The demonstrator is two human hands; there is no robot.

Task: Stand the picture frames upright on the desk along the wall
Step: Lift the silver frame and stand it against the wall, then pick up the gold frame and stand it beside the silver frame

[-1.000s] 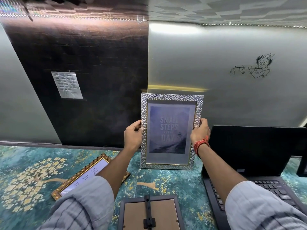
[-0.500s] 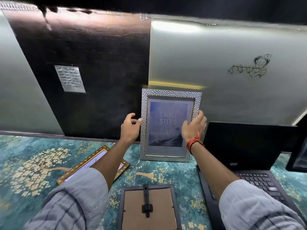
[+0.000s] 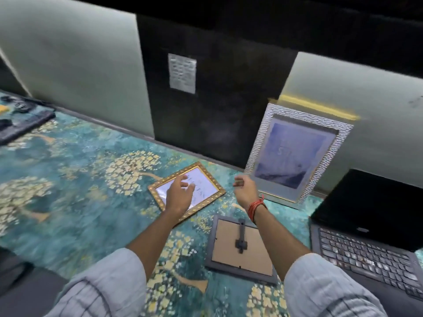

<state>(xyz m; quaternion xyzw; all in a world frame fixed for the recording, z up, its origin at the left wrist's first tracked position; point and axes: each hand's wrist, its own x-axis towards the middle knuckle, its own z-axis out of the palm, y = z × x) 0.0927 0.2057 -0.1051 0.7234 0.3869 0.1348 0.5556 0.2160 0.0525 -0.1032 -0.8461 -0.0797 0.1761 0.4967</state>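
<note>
A silver textured frame (image 3: 295,154) with a blue picture stands upright against the wall at the right, with no hand on it. A gold frame (image 3: 206,186) lies flat and face up on the desk. My left hand (image 3: 179,194) hovers over it with fingers spread, holding nothing. My right hand (image 3: 243,189), with a red thread at the wrist, is loosely curled and empty between the gold and silver frames. A dark grey frame (image 3: 240,248) lies face down nearer me, its brown backing and stand showing.
The desk (image 3: 80,161) has a teal cover with gold tree patterns. An open black laptop (image 3: 370,236) sits at the right, close to the silver frame. Dark objects (image 3: 20,120) lie at the far left. A grey and black panelled wall (image 3: 206,99) runs along the back.
Both hands have let go of the silver frame, which now stands alone against the wall. They moved down and left toward the gold frame. The view has swung to the left.
</note>
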